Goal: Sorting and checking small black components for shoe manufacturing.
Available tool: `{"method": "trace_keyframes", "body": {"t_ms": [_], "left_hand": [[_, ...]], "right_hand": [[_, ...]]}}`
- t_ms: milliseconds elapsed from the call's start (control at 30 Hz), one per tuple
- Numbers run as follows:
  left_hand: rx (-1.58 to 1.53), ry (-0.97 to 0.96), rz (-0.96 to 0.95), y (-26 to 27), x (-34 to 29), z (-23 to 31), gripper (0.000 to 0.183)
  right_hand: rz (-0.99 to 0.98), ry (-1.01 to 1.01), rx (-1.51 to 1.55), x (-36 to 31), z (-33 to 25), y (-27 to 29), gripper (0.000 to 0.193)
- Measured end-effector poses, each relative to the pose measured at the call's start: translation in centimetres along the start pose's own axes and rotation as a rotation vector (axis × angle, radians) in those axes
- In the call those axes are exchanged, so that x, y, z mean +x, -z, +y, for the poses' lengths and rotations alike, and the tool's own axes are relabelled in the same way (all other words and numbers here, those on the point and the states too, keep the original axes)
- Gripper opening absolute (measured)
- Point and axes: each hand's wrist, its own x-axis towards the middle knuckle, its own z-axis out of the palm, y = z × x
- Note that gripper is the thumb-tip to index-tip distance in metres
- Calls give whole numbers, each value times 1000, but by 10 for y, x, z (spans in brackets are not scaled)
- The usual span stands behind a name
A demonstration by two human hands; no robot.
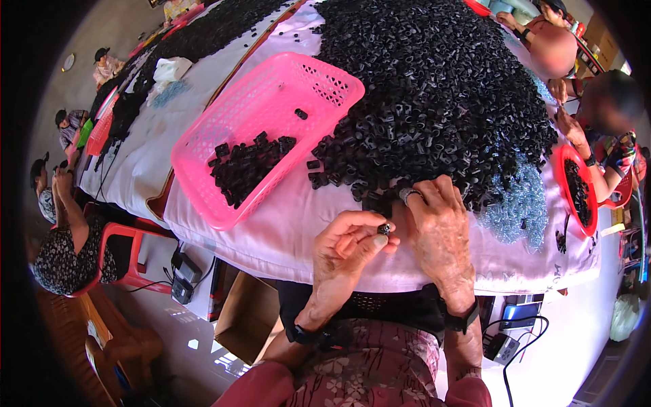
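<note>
My left hand (349, 247) is closed, pinching a small black plastic part (384, 229) between thumb and forefinger just off the cloth's near side. Beside it my right hand (437, 230) is bent down at the front edge of a large heap of black plastic parts (434, 102). Its fingers are curled together with the tips hidden, so I cannot make out what they hold. To the left, a pink plastic basket (193, 152) lies at a slant with a small cluster of black parts (251, 166) inside and one loose piece farther back.
Pale blue clear bits (519, 217) lie right of the heap. A red bowl (595, 203) of black parts stands at the right edge near co-workers' hands (573, 129). A second table (129, 163) with more parts is at left. Below are a cardboard box (247, 315) and cables.
</note>
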Motion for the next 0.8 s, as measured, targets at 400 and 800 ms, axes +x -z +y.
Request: {"method": "trace_keyframes", "body": {"t_ms": [400, 800], "left_hand": [[154, -15, -96, 0, -1, 2, 30], [64, 16, -77, 4, -3, -3, 29]], "right_hand": [[-119, 101, -17, 2, -6, 10, 15], [46, 73, 159, -4, 4, 2, 20]]}}
